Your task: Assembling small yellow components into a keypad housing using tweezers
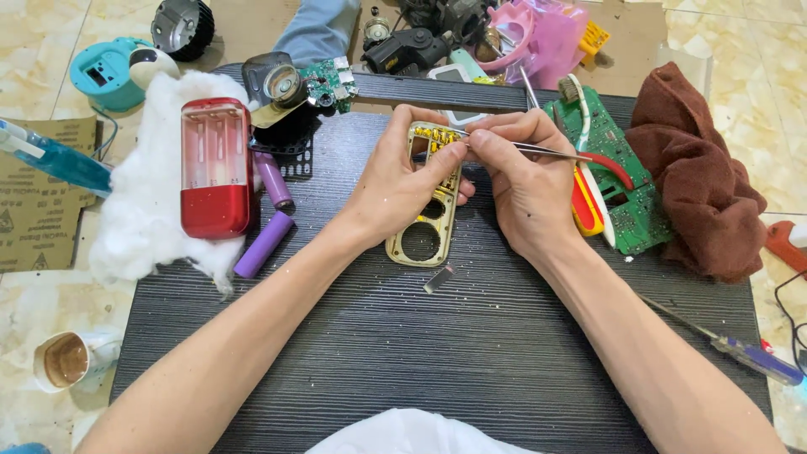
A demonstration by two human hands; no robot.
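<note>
My left hand (395,181) holds a narrow gold-coloured circuit board (426,231) with round cut-outs, resting its lower end on the dark table (437,353). My right hand (521,181) grips metal tweezers with a red handle end (580,155); their tips touch the yellow components at the board's top, just under my left thumb. A small silver piece (439,278) lies on the table below the board.
A red battery case (216,166) lies on white cotton wadding (139,210), beside two purple cells (265,244). A green circuit board (626,181), toothbrush, red-yellow tool (586,206) and brown cloth (702,181) sit right. A blue screwdriver (752,356) lies near the right edge.
</note>
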